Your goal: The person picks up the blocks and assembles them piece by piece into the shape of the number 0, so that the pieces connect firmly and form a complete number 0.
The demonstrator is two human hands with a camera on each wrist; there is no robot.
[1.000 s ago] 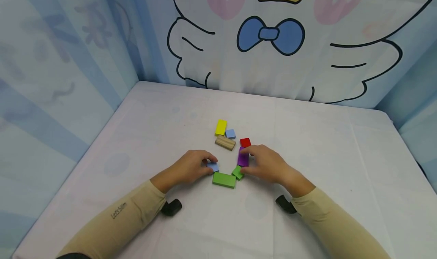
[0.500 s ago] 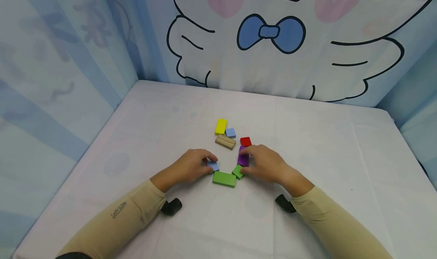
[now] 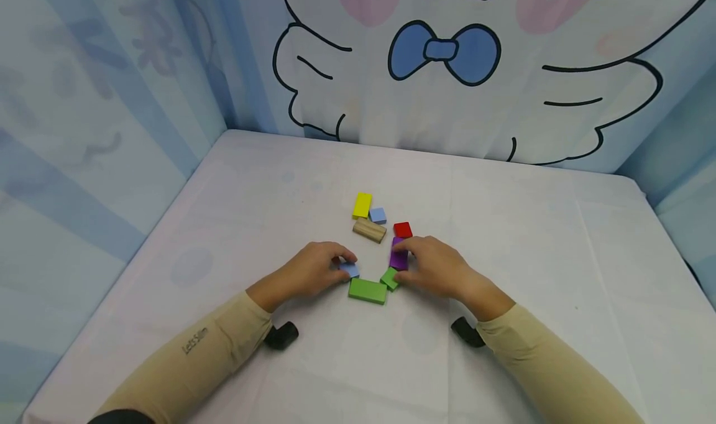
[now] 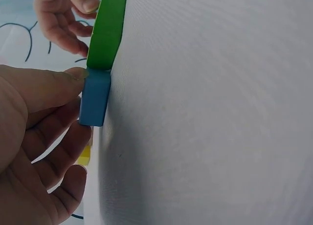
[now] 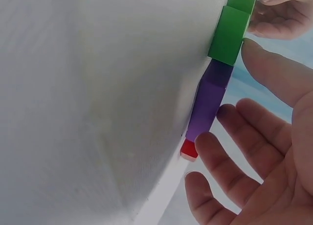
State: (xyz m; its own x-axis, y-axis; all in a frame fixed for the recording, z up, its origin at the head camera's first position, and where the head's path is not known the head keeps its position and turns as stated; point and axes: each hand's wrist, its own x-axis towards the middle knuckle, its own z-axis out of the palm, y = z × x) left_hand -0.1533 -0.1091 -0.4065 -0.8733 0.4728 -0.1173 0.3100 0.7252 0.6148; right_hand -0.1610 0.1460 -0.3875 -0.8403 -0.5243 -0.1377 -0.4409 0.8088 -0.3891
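Note:
My left hand (image 3: 316, 267) pinches a small blue block (image 4: 95, 98) between thumb and fingers. That block meets one end of a long green block (image 3: 367, 291) lying flat on the table. Opposite, my right hand (image 3: 433, 267) rests its thumb against a small green block (image 5: 230, 35), with fingertips at a purple block (image 5: 208, 102); its fingers are loosely bent. The small green block touches both the long green and the purple block. Beyond the purple block lies a red block (image 3: 403, 229). The fingers partly cover the blue and purple blocks.
Farther back, a yellow block (image 3: 362, 206), another small blue block (image 3: 378, 216) and a wood-grain block (image 3: 369, 230) lie close together. A white cloth covers the table (image 3: 503, 212). Printed curtains (image 3: 100, 163) hang along its left, back and right.
Hands and blocks keep their places relative to each other. Only the head view has tilted slightly, so everything sits a little higher in it.

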